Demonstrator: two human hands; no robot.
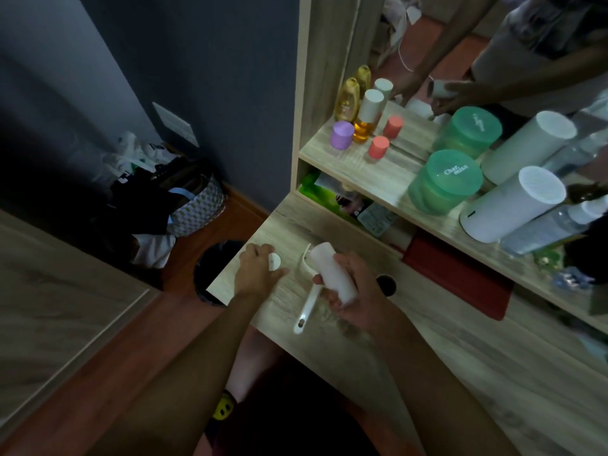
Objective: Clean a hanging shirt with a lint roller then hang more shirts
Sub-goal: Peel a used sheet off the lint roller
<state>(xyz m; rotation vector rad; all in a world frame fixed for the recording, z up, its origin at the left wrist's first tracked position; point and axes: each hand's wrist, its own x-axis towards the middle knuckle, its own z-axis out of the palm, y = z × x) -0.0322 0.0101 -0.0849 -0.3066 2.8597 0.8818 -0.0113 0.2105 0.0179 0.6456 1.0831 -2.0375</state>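
- A wooden worktop [411, 350] is carrying everything, a bin [205, 274] sitting below its left edge.
- The right hand [357, 292] is gripping a white roll [332, 274] above the worktop.
- The roller handle [307, 306] is lying between both hands.
- The left hand [258, 273] is pinching a round cap [274, 261].

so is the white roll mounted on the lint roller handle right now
No, the right hand holds the white roll apart, while the lint roller handle lies on the desk.
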